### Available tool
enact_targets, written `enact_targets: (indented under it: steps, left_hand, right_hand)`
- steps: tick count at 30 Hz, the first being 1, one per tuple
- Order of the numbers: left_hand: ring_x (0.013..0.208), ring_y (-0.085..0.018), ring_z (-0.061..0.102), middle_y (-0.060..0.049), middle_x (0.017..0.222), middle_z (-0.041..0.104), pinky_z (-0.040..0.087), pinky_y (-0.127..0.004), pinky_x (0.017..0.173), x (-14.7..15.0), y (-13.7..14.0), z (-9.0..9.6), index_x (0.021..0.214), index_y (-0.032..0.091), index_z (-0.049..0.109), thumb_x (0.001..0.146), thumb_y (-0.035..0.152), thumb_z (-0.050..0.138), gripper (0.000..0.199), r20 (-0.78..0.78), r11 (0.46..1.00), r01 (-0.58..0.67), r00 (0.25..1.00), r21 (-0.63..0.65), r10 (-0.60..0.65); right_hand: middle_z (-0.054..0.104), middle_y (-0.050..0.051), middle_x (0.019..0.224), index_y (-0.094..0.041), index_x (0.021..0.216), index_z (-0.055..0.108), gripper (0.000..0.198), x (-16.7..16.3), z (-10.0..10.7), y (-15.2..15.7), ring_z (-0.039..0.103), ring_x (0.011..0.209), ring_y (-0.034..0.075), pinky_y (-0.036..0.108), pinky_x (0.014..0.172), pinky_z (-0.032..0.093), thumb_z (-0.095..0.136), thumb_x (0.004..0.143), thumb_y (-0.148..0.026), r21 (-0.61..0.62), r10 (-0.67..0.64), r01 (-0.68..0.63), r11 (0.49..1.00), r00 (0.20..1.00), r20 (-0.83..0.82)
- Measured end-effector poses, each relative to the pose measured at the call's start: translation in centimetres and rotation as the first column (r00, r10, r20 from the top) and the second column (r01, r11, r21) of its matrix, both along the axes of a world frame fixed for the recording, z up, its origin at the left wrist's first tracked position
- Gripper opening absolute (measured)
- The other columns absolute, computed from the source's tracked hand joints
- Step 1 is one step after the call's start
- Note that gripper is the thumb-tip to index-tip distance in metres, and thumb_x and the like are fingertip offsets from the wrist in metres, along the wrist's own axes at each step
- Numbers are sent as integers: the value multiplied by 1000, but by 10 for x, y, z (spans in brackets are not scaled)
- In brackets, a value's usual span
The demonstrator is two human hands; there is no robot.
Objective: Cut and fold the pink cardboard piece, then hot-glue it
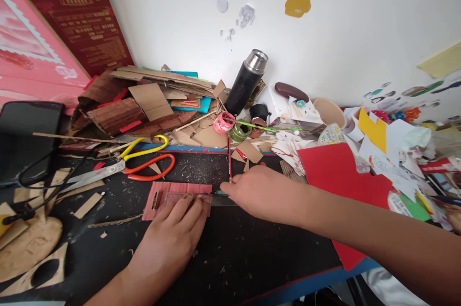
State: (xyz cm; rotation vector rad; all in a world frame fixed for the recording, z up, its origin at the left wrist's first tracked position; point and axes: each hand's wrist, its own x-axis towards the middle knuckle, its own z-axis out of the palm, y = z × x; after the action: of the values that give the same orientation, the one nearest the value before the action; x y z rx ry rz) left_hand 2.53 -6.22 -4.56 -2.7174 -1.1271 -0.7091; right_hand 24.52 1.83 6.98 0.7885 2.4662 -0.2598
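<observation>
My left hand [179, 229] lies with its fingers flat on a clear ruler [225, 200] and a reddish-pink painted piece of cardboard [147, 210], pressing both to the black table. A narrow dark slot shows near the cardboard's left end. My right hand [254, 193] is closed at the cardboard's right edge, around a slim tool [219, 193] with a greenish part. Most of that tool is hidden by the fingers, so its kind is unclear. Just behind the right hand, a thin red stick [229, 154] points away toward the paint jars.
Large scissors [144, 162] with yellow and red handles lie open behind the cardboard. A black flask [247, 82] stands near open pink [224, 122] and green [240, 130] paint jars. Red paper [342, 176] sits under my right forearm. A phone [30, 142] and cardboard scraps [88, 205] are leftward.
</observation>
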Motion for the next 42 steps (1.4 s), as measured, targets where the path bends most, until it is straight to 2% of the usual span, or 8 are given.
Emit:
enact_targets:
  steps: [5,9,16,25,34,42]
  left_hand:
    - [108,-28,62,-9,112,78,47,-42,95,0,0,0,118,11,77,99,6,41,41,2,1000,3,1000,-6,-3]
    - [110,-28,62,-10,111,77,47,-42,96,-2,-1,-3,119,14,77,98,6,43,40,-1,1000,-4,1000,-2,4]
    - [111,-27,60,-8,112,76,45,-41,98,-2,-2,-6,119,16,77,100,8,42,40,13,1000,-17,1000,5,17]
    - [110,-26,61,-7,113,77,46,-39,99,-2,-2,-5,120,18,77,99,9,46,38,8,1000,-23,1000,0,23]
    - [114,-27,62,-9,116,76,47,-40,98,-4,-3,-8,125,18,75,98,11,48,39,-20,999,-10,1000,-32,9]
    - [112,-27,62,-8,114,78,46,-42,100,0,-5,-12,121,17,76,99,8,42,42,53,998,-44,998,-48,46]
  right_hand:
    - [78,7,96,-16,118,67,20,5,-1,-3,72,76,22,32,54,29,54,103,-15,7,-52,52,999,999,-13]
    - [77,6,92,-17,116,67,19,12,-4,-7,71,72,20,32,53,28,57,101,-14,48,-59,62,997,997,-52]
    - [76,6,89,-17,117,68,20,17,-5,-13,69,67,20,30,53,30,58,100,-15,51,-90,95,994,992,-92]
    - [78,7,95,-16,116,68,21,12,-5,-12,73,73,23,33,55,36,57,100,-12,51,-72,78,996,991,-116]
    - [77,6,90,-16,115,69,18,14,-9,-11,71,69,21,31,53,29,57,102,-17,64,-81,91,994,987,-138]
    - [77,7,90,-16,114,68,16,13,-9,-10,70,68,20,31,52,25,57,104,-21,60,-104,114,992,982,-155]
